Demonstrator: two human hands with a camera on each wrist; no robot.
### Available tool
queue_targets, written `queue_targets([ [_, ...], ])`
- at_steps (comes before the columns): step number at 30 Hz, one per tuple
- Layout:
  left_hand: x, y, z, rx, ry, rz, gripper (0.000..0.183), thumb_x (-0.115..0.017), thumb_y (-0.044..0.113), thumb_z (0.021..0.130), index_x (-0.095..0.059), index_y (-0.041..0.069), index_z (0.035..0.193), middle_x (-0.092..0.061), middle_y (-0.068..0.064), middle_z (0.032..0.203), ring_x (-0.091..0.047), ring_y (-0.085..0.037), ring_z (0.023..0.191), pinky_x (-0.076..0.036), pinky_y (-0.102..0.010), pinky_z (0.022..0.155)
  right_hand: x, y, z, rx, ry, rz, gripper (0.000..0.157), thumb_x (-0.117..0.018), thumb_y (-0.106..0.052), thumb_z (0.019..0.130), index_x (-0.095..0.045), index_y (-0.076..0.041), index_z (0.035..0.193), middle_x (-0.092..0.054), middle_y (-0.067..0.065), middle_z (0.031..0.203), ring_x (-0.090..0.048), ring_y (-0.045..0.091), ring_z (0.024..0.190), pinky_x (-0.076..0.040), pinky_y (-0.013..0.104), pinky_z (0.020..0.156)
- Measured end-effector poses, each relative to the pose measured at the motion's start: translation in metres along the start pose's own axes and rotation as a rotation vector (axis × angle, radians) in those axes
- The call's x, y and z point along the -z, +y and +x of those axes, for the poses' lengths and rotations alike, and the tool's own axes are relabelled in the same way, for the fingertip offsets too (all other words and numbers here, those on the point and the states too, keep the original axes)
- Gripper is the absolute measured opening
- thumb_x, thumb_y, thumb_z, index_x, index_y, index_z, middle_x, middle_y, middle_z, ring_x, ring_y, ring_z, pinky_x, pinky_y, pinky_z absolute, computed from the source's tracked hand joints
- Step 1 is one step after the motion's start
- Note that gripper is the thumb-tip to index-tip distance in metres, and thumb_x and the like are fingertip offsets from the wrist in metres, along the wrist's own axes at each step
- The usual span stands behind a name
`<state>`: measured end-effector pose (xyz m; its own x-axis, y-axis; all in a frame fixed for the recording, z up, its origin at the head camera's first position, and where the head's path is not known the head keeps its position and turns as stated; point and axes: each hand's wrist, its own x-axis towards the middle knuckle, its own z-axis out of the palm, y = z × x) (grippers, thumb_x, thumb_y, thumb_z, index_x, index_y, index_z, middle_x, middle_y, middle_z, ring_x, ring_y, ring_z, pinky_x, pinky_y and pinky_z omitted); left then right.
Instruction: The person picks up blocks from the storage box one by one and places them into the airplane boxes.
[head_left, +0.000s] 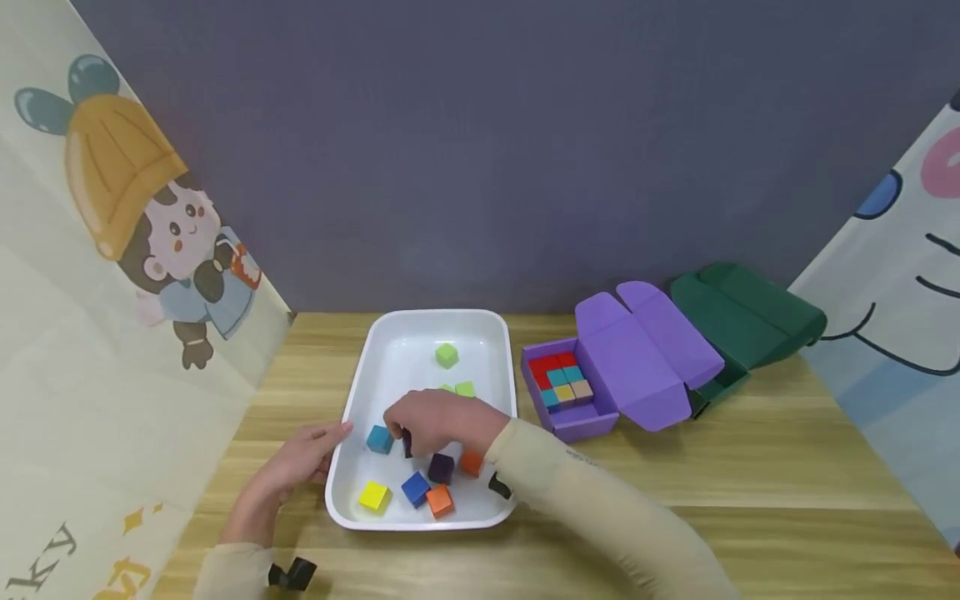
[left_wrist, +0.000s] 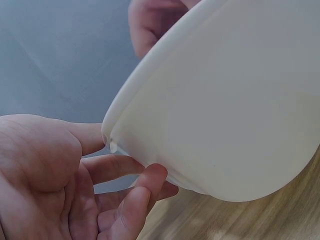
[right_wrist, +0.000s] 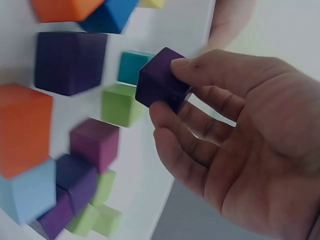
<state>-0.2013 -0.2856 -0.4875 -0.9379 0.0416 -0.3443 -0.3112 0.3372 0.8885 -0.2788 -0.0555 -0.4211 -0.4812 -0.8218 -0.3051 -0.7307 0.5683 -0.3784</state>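
Observation:
My right hand is over the white tray, pinching a dark purple cube between thumb and fingertips. From above, the hand mostly covers that cube. At the tray's left side, my left hand holds the rim, its thumb at the edge and its fingers against the outer wall below. Around the right hand lie a teal cube, another dark purple cube, a blue cube, a yellow cube and an orange cube. Farther back sits a light green cube.
Right of the tray stands an open purple box containing red, teal, yellow and tan cubes. Its lid folds out rightward, near a dark green box. A dark grey panel rises behind the wooden table.

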Motion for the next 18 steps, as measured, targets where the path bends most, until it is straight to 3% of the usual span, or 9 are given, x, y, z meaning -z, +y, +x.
queue_targets([
  [7, -0.004, -0.004, 0.0, 0.039, 0.032, 0.025, 0.07, -0.053, 0.047, 0.098, -0.046, -0.011, 0.137, -0.07, -0.018, 0.097, -0.068, -0.028, 0.079, -0.057, -0.04, 0.067, 0.018, 0.011, -0.027, 0.109, 0.1, 0.046, 0.021, -0.075, -0.009, 0.083, -0.06, -0.019, 0.092, -0.057, -0.01, 0.082, -0.051, 0.009, 0.076, -0.044, 0.02, 0.065],
  [11, -0.006, -0.005, -0.001, 0.058, 0.058, 0.041, 0.069, -0.053, 0.047, 0.098, -0.047, -0.01, 0.137, -0.07, -0.017, 0.096, -0.068, -0.028, 0.078, -0.057, -0.04, 0.066, 0.026, 0.019, -0.048, 0.108, 0.138, 0.094, 0.02, -0.075, -0.011, 0.085, -0.062, -0.02, 0.097, -0.058, -0.012, 0.086, -0.053, 0.009, 0.08, -0.047, 0.02, 0.068],
  [18, -0.002, 0.001, 0.0, 0.03, 0.039, 0.016, 0.07, -0.051, 0.045, 0.099, -0.042, -0.012, 0.139, -0.069, -0.02, 0.1, -0.069, -0.03, 0.082, -0.057, -0.042, 0.068, 0.042, 0.041, -0.08, 0.12, 0.213, 0.103, 0.019, -0.072, -0.008, 0.084, -0.065, -0.018, 0.098, -0.058, -0.011, 0.088, -0.053, 0.011, 0.081, -0.048, 0.022, 0.068],
])
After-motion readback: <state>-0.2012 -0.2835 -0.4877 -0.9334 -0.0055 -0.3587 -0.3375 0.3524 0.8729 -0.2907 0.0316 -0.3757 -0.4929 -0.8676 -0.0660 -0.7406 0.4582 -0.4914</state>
